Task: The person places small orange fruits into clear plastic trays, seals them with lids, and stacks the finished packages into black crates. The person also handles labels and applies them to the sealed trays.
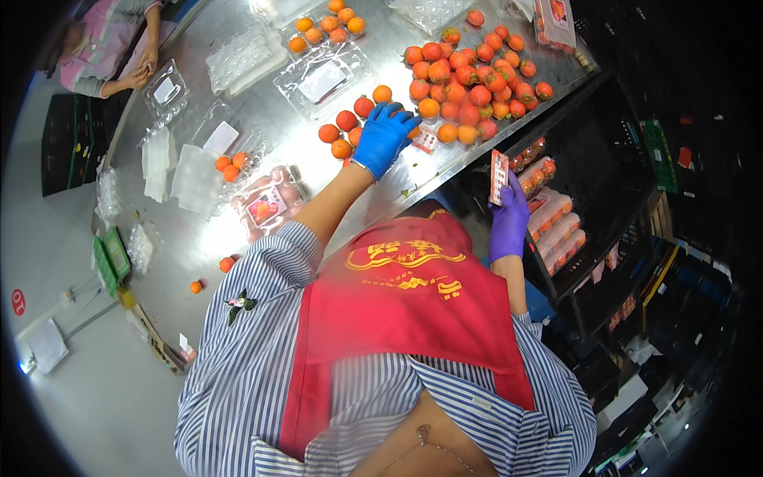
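My left hand (384,141), in a blue glove, reaches over a small group of orange-red persimmons (346,120) on the metal table. Its bent fingers lie over fruit at the right side of the group, and whether they grip one is hidden. Just right of its fingertips a red-and-white sticker sheet (425,139) rests on the table. Beyond the table's near edge, my right hand (510,217), gloved in purple, holds up another printed sticker sheet (499,177). A large heap of persimmons (471,80) spreads to the right of my left hand.
Clear plastic trays (322,80) and a packed fruit box (268,206) lie on the metal table (316,146). One open tray holds several persimmons (329,25). Black crates with wrapped fruit packs (549,214) stand at right. Across the table, another person's hands (143,70) are near a tray.
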Demonstrator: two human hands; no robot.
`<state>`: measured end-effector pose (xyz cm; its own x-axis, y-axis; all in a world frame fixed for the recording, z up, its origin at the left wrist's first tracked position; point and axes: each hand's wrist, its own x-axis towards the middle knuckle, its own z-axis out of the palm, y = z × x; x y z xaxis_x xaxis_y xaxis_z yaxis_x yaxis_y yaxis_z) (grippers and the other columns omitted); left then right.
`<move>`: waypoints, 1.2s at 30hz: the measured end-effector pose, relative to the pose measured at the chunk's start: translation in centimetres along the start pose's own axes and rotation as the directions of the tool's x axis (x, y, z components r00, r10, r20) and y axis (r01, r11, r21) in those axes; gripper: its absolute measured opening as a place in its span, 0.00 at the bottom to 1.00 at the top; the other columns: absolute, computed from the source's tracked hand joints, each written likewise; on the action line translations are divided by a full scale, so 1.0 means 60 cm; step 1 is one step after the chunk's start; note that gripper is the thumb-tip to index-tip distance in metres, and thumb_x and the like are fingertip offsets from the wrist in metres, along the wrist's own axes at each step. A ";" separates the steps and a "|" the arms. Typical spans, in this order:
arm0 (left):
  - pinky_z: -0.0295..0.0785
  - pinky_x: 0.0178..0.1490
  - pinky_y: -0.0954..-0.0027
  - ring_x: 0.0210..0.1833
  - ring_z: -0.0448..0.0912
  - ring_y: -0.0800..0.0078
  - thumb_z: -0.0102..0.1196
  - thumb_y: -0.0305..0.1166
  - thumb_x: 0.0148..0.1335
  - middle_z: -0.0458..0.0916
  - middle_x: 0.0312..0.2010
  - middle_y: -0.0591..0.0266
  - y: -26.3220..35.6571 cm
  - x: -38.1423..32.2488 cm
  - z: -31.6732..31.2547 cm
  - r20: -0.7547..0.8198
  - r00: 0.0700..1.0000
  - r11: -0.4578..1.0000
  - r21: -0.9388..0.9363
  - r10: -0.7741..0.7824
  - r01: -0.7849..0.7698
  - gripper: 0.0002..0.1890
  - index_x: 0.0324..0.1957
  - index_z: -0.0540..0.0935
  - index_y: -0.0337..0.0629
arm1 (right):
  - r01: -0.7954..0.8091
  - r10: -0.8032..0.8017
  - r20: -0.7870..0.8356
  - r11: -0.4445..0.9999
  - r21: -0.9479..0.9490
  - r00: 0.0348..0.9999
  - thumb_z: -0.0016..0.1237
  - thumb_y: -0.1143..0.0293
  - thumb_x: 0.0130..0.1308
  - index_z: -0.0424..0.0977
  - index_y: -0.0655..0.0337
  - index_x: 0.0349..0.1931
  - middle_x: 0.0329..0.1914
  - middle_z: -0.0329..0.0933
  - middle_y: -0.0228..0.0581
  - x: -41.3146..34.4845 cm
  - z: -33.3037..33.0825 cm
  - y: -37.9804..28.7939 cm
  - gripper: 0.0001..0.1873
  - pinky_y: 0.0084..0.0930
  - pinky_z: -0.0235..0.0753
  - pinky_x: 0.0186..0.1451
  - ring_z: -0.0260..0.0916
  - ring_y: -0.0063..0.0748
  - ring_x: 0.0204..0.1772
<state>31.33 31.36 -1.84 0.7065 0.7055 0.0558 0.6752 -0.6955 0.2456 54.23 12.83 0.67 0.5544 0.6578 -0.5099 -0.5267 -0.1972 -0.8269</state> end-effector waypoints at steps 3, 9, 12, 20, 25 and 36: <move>0.61 0.70 0.56 0.66 0.69 0.59 0.57 0.31 0.60 0.72 0.63 0.64 0.010 -0.012 0.011 -0.071 0.997 0.969 0.246 0.028 -0.009 0.27 0.64 0.74 0.60 | 0.039 -0.039 0.004 0.998 -0.057 0.999 0.46 0.75 0.70 0.71 0.62 0.59 0.48 0.76 0.30 0.004 0.017 -0.009 0.18 0.18 0.73 0.46 0.73 0.20 0.45; 0.65 0.68 0.56 0.63 0.72 0.57 0.54 0.26 0.63 0.71 0.65 0.59 0.008 -0.086 0.004 -0.387 0.869 0.928 -0.321 -0.309 0.187 0.25 0.63 0.74 0.52 | 0.302 -0.168 0.427 0.914 -0.269 0.888 0.50 0.76 0.67 0.73 0.67 0.47 0.42 0.76 0.31 0.086 0.124 -0.023 0.10 0.18 0.71 0.49 0.72 0.19 0.45; 0.69 0.63 0.61 0.58 0.75 0.57 0.54 0.27 0.65 0.74 0.60 0.51 -0.062 -0.146 0.010 -0.445 0.574 0.688 -0.653 -0.687 0.317 0.22 0.62 0.74 0.44 | 0.480 -0.070 0.719 0.788 -0.386 0.692 0.53 0.75 0.65 0.77 0.64 0.43 0.38 0.78 0.31 0.131 0.238 -0.004 0.07 0.22 0.73 0.45 0.74 0.22 0.41; 0.70 0.46 0.71 0.43 0.78 0.74 0.52 0.47 0.71 0.81 0.49 0.63 -0.267 -0.141 0.036 0.181 0.309 -0.165 -0.983 -0.934 0.079 0.27 0.65 0.70 0.45 | 0.993 0.033 0.997 0.090 -0.074 0.071 0.56 0.70 0.59 0.79 0.54 0.47 0.39 0.79 0.42 0.158 0.409 0.023 0.15 0.37 0.74 0.51 0.75 0.48 0.46; 0.69 0.49 0.70 0.46 0.79 0.73 0.43 0.61 0.70 0.81 0.54 0.60 -0.309 -0.107 0.000 0.290 0.379 -0.280 -0.957 -0.879 0.081 0.32 0.62 0.72 0.46 | 0.865 -0.352 0.822 0.406 -0.296 0.447 0.53 0.75 0.61 0.77 0.60 0.52 0.41 0.77 0.42 0.155 0.337 0.015 0.17 0.33 0.74 0.51 0.75 0.40 0.43; 0.73 0.53 0.68 0.51 0.78 0.70 0.65 0.45 0.62 0.81 0.51 0.52 -0.304 -0.075 0.000 0.004 0.377 0.048 -0.990 -0.926 0.130 0.41 0.70 0.62 0.36 | 0.518 -0.017 0.631 0.588 -0.621 0.776 0.45 0.78 0.66 0.66 0.62 0.67 0.45 0.78 0.42 0.127 0.178 0.101 0.27 0.27 0.76 0.54 0.77 0.30 0.47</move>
<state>15.86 40.89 -6.55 -0.3581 0.9096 -0.2106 -0.0856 0.1926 0.9775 48.40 24.42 -5.68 0.0321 0.9722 -0.2320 0.3780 -0.2267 -0.8976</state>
